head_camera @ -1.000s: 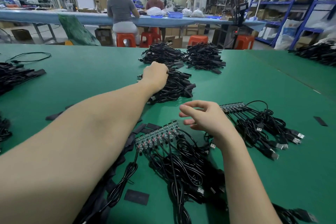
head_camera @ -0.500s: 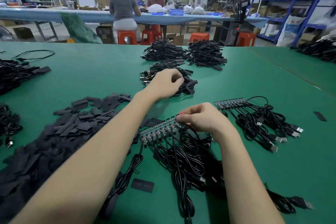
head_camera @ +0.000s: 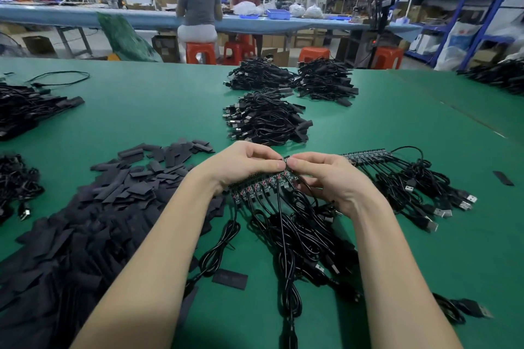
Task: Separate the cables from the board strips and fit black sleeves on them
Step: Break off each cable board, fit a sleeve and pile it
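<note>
A board strip (head_camera: pixel 256 187) with several black cables (head_camera: pixel 295 229) soldered to it is lifted just above the green table (head_camera: pixel 141 110). My left hand (head_camera: pixel 241 164) grips the strip from the left, thumb and fingers pinching near its far end. My right hand (head_camera: pixel 331 176) pinches the end piece of the same strip from the right. A big heap of flat black sleeves (head_camera: pixel 93 212) lies to the left. A second board strip (head_camera: pixel 365 153) with its cables lies to the right.
Piles of sleeved cables (head_camera: pixel 266 119) sit beyond my hands, with two more piles (head_camera: pixel 292 78) behind. More cable heaps line the left edge (head_camera: pixel 25 110) and far right (head_camera: pixel 499 76). Single sleeves (head_camera: pixel 230 278) lie loose. People sit at a far bench.
My left hand came back from the cable pile and took hold of the board strip. Both hands now pinch the strip's far end, which is raised off the table.
</note>
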Action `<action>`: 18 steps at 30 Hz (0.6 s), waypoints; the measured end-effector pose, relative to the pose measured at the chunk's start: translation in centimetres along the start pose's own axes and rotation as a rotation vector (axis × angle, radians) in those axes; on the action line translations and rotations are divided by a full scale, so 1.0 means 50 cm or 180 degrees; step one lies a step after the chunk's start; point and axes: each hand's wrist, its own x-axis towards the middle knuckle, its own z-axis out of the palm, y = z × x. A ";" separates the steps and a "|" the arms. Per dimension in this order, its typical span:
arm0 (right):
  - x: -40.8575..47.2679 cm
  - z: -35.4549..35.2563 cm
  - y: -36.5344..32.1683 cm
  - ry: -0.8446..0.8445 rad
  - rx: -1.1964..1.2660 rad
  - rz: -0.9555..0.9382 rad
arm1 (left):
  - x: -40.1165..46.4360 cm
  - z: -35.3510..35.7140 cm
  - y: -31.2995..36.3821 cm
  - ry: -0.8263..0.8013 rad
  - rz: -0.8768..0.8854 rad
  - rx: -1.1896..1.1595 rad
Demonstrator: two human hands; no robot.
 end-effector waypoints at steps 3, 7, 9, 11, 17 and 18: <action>-0.002 0.001 -0.001 -0.0098 0.0135 0.0055 | -0.004 0.003 -0.002 0.0018 0.0060 -0.0134; -0.004 0.001 0.001 -0.0381 0.0906 0.0271 | -0.006 0.005 0.000 -0.0052 0.0225 -0.0444; -0.009 -0.008 -0.002 -0.0396 0.1258 0.0253 | -0.008 0.003 0.000 -0.0040 0.0190 -0.0415; -0.013 -0.021 -0.014 -0.0293 0.0971 0.0077 | -0.010 0.004 0.002 0.0014 0.0144 -0.0098; -0.009 0.013 -0.052 0.0466 0.0724 -0.0319 | -0.026 0.067 0.020 0.1343 0.0584 -0.0364; -0.007 0.023 -0.051 0.0569 0.0671 -0.0367 | -0.030 0.081 0.023 0.1222 0.0537 -0.0736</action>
